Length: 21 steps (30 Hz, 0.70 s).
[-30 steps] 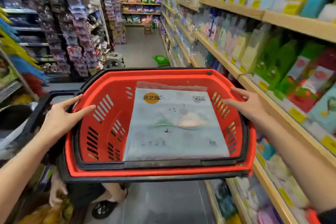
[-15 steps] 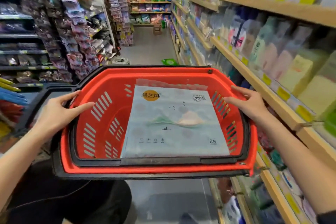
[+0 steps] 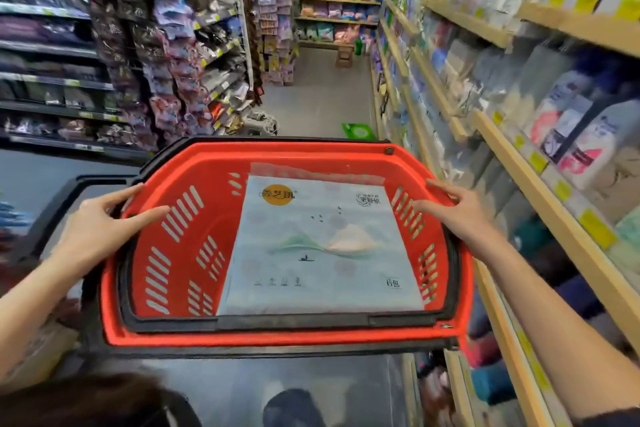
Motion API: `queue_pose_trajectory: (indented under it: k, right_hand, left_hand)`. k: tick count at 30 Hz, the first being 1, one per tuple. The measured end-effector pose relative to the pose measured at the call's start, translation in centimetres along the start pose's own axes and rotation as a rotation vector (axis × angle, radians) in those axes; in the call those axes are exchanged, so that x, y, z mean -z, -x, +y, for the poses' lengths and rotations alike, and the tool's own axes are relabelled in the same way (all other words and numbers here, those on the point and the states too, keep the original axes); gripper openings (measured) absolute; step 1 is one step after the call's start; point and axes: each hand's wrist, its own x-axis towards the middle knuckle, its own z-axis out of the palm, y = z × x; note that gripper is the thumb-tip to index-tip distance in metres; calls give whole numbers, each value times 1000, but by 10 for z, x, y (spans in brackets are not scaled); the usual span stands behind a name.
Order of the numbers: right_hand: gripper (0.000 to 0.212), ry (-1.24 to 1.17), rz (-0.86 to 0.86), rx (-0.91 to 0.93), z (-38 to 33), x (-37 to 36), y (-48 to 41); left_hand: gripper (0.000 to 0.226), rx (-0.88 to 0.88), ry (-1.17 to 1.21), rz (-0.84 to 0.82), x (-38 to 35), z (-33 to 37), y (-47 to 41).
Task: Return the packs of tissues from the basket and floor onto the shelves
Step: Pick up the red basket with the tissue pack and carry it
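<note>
We see 2 hands holding a red shopping basket (image 3: 287,338) level in a shop aisle, its long side across the view. The left hand (image 3: 98,224) grips the basket's left rim, thumb laid inside against the slotted wall and fingers curled over the outer edge. The right hand (image 3: 459,210) pinches the right rim the same way, thumb inside and fingers over the top. A black handle (image 3: 294,321) lies folded flat along the near rim.

Inside, 1 pack of tissues (image 3: 322,246) lies flat on the bottom, pushed toward the right wall. It is pale blue, with an orange round logo at its far left corner and a drawn mountain and small boat in the middle.

The shelves (image 3: 540,163) run along the right, close beside the basket, wooden-edged with yellow price tags and stacked with blurred packs. Farther along the aisle a green packet (image 3: 358,131) lies on the floor (image 3: 311,97), just by the foot of those shelves; we cannot tell what it contains. A small stool (image 3: 344,57) stands at the far end.
</note>
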Motion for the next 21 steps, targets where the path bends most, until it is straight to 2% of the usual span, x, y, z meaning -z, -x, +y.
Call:
queue_pose_trajectory:
  k: [5,9,13,18,21]
  right_hand:
    - [57,-13,21,-43,3,-47,-95]
    - [55,-26,28,-54,-5,-79,-161]
    - [48,17,80,-25,-16,-109,-226]
    - [44,0,69,-45,-12,-150,-324]
    - [49,8,69,-62,2,-178,-392]
  left_hand:
    - [69,-34,-19,-55,-20,17,-122]
    - [48,-76,-36,-92,-29,46,-208]
    - [42,-97,-29,-99,-43,62,-283]
    - [43,-85,-48,-104,-72,66,-390]
    - [55,-63,-62,-88,-97,60,-459]
